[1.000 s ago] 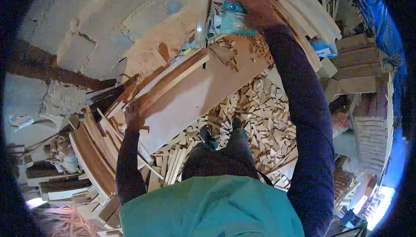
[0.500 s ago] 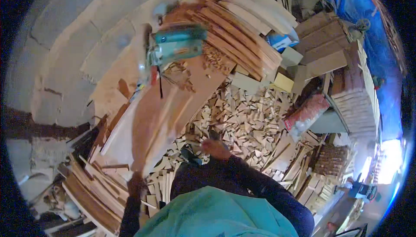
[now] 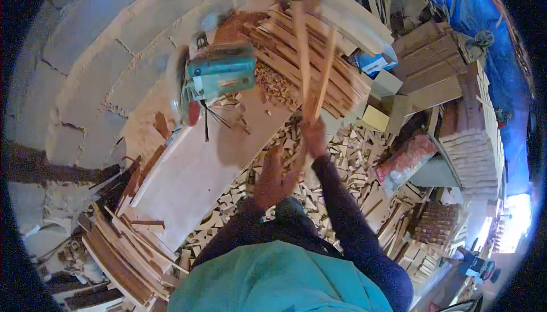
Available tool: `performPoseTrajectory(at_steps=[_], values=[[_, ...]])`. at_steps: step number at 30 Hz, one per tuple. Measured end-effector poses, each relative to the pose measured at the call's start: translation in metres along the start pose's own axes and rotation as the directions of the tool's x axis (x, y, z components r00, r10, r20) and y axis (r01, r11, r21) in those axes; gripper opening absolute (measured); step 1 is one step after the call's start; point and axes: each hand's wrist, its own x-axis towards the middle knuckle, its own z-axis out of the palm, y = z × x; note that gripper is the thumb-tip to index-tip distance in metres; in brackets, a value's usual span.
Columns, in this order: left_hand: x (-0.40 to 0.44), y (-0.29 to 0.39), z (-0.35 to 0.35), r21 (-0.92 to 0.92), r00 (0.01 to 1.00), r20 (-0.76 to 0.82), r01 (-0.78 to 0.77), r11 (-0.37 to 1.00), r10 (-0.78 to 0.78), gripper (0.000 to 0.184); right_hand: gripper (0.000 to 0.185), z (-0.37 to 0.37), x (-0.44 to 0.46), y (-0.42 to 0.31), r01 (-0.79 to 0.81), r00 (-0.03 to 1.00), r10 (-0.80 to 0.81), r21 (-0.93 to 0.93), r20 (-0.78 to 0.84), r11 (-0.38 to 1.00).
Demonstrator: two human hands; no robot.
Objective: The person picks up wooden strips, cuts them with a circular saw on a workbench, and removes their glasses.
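Two long thin wood strips point(image 3: 323, 75) rise from my right hand point(image 3: 313, 136), whose fingers are wrapped round their lower ends. Just left of it is my left hand point(image 3: 274, 182), blurred by motion, its fingers stretched toward the strips; whether it touches them is unclear. A teal power saw point(image 3: 222, 72) rests on the pale board point(image 3: 199, 169), up and to the left of both hands. Beyond the strips lies a stack of reddish-brown wood strips point(image 3: 279, 44). Small offcuts and chips point(image 3: 272, 81) are heaped beside the saw.
Many wood offcuts point(image 3: 356, 158) cover the floor around my feet. Curved wood pieces point(image 3: 122, 255) are piled at the lower left. Cardboard boxes point(image 3: 427, 55) and a blue tarp point(image 3: 484, 21) stand at the right. A block wall point(image 3: 85, 50) runs along the left.
The wood pieces have left the board and are now upright in my right hand. My left hand has moved right, near my right hand, which has risen from my lap. The view has turned right since the earliest frame.
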Motion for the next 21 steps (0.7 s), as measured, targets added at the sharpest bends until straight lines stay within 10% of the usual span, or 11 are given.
performPoseTrajectory(at_steps=[2, 4, 5, 10, 13, 18, 21], values=[[-0.005, -0.004, -0.004, -0.116, 0.989, 0.009, 0.150, 0.982, -0.150, 0.062, 0.033, -0.040, 0.067, 0.001, 0.324, 0.927, -0.372, -0.408, -0.042, 0.854], [-0.035, -0.031, -0.022, -0.075, 0.986, 0.118, 0.129, 0.989, -0.120, 0.059, 0.050, -0.056, 0.115, 0.019, 0.370, 0.918, -0.350, -0.725, 0.188, 0.581], [-0.050, -0.046, -0.032, -0.060, 0.980, 0.169, 0.116, 0.991, -0.104, 0.058, 0.064, -0.062, 0.136, 0.018, 0.311, 0.943, -0.066, -0.793, 0.326, 0.523], [-0.175, -0.088, -0.060, 0.221, 0.923, 0.182, 0.299, 0.928, -0.340, 0.042, 0.064, -0.060, 0.225, 0.028, 0.416, 0.904, -0.181, -0.704, 0.387, 0.575], [-0.232, -0.077, -0.060, 0.090, 0.799, -0.017, 0.600, 0.795, -0.601, 0.036, 0.070, -0.056, 0.268, 0.047, 0.580, 0.813, -0.373, -0.681, 0.447, 0.447], [-0.298, -0.049, -0.041, 0.206, 0.779, -0.145, 0.627, 0.751, -0.610, 0.029, 0.074, -0.028, 0.289, 0.053, 0.624, 0.691, -0.580, -0.761, 0.431, 0.178], [-0.298, -0.019, -0.037, 0.091, 0.640, -0.151, 0.768, 0.634, -0.754, 0.030, 0.073, -0.013, 0.304, 0.072, 0.543, 0.827, -0.317, -0.805, 0.464, 0.237]])
